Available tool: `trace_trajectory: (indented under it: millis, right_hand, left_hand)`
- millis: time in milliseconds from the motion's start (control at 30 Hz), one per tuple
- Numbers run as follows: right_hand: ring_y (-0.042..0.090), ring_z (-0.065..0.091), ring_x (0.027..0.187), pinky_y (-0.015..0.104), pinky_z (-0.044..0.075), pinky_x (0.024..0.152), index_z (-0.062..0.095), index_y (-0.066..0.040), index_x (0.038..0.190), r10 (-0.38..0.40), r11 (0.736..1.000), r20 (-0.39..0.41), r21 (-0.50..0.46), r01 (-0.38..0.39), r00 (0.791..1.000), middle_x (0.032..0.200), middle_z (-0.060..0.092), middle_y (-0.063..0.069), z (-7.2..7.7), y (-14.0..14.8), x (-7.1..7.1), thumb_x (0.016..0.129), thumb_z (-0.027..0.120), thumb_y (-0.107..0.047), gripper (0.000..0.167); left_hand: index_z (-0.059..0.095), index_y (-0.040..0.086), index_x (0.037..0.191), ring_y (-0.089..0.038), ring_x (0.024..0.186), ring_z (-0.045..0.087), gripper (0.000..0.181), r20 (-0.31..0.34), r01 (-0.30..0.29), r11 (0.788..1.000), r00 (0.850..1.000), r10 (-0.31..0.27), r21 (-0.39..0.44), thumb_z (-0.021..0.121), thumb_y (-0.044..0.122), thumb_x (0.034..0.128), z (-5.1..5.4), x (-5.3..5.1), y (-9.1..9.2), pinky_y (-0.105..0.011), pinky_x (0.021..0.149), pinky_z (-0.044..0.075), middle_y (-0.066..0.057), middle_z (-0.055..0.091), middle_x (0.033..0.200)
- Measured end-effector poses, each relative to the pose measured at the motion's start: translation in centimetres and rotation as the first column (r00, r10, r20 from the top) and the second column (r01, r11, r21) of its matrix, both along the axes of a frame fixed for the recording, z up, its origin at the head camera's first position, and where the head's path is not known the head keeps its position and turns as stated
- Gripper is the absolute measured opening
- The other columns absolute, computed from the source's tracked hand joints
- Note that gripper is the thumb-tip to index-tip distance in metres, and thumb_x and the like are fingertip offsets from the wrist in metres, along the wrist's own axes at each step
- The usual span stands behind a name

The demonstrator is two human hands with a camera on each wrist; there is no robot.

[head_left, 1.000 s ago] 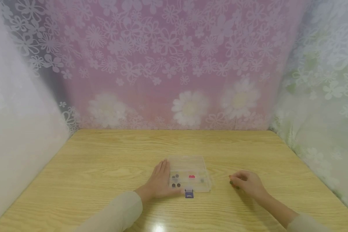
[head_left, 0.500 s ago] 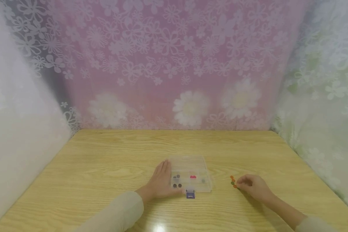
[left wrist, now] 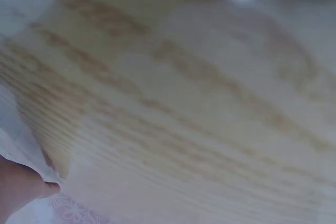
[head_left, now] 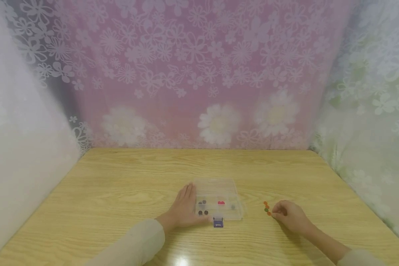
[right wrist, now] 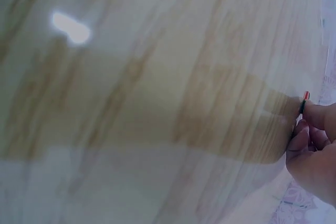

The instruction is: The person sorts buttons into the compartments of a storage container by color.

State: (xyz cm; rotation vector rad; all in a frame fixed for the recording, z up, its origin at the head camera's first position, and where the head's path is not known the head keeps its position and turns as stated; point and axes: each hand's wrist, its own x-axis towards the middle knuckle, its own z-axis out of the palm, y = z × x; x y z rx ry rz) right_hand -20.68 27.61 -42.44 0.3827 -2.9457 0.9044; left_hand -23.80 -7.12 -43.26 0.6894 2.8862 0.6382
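In the head view a clear plastic compartment box (head_left: 216, 187) lies with a purple-blue latch (head_left: 218, 222) at its front. Dark round pieces (head_left: 203, 212) and red pieces (head_left: 221, 203) sit in its compartments. My left hand (head_left: 183, 210) rests along the box's left side, fingers straight, thumb at the front edge. Right of the box, several small orange discs (head_left: 267, 207) and a green disc (head_left: 266, 210) form a short row. My right hand (head_left: 290, 215) has its curled thumb and forefinger on the nearest orange disc; the right wrist view shows small red and dark pieces (right wrist: 304, 102) at the fingertips.
The wood-grain table (head_left: 136, 173) has a glare spot near its front. A pink flowered curtain (head_left: 186, 74) hangs behind it, with pale curtains (head_left: 369, 122) at the sides.
My right hand has drawn back to the right and slightly nearer, uncovering the row of orange and green discs it held or covered. My left hand stays against the box.
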Motion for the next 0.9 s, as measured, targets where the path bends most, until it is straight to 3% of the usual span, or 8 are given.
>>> trace_trajectory:
  millis: [300, 600, 900]
  right_hand:
    - [0.002, 0.050, 0.070, 0.018, 0.045, 0.060, 0.058, -0.003, 0.086, 0.016, 1.000, 0.026, 0.014, -0.017, 1.000, 0.081, 0.059, 0.001, 0.16, -0.23, -0.11, 0.084, 0.064, -0.007, 0.007]
    - [0.001, 0.051, 0.070, 0.018, 0.047, 0.061, 0.056, -0.003, 0.085, 0.094, 0.995, 0.034, 0.019, -0.094, 0.995, 0.080, 0.059, 0.001, 0.37, -0.12, -0.34, 0.084, 0.062, -0.004, 0.005]
    - [0.026, 0.064, 0.083, 0.039, 0.055, 0.073, 0.058, -0.003, 0.083, 0.045, 0.999, 0.060, 0.004, -0.045, 0.997, 0.084, 0.065, 0.004, 0.69, 0.10, -0.50, 0.086, 0.061, -0.008, 0.006]
  left_hand:
    - [0.005, -0.006, 0.146, -0.038, 0.143, 0.005, 0.118, 0.003, 0.000, 1.000, 1.000, 0.000, -0.001, 0.055, 0.072, 0.0734, 0.12, -0.03, 0.01, -0.047, 0.117, 0.008, -0.025, 0.004, 0.154]
    - [0.006, -0.006, 0.146, -0.038, 0.143, 0.006, 0.117, -0.016, 0.004, 1.000, 1.000, -0.004, -0.001, 0.055, 0.072, 0.0736, -0.16, -0.12, -0.05, -0.048, 0.117, 0.009, -0.024, 0.005, 0.154]
    - [0.006, -0.007, 0.146, -0.038, 0.143, 0.006, 0.117, -0.011, 0.001, 1.000, 1.000, -0.001, -0.010, 0.054, 0.072, 0.0740, -0.09, -0.07, -0.02, -0.048, 0.117, 0.009, -0.025, 0.005, 0.154]
